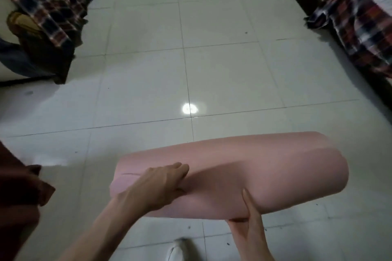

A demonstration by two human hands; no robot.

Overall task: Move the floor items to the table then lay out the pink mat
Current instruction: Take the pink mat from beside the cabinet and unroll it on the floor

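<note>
A rolled pink mat (265, 171) lies crosswise in the air above the tiled floor, low in the view. My left hand (161, 182) grips its top near the left end, fingers curled into a fold of the mat. My right hand (252, 229) holds the mat from beneath near the middle, thumb pressed up against the roll, fingers hidden behind the loose pink edge.
Pale floor tiles (191, 70) stretch ahead with a bright light reflection. A sofa with a plaid cover (48, 2) stands at the left, another plaid-covered seat (360, 19) at the right. A brown cloth (19, 195) hangs at the left edge. A white shoe (177, 250) shows below.
</note>
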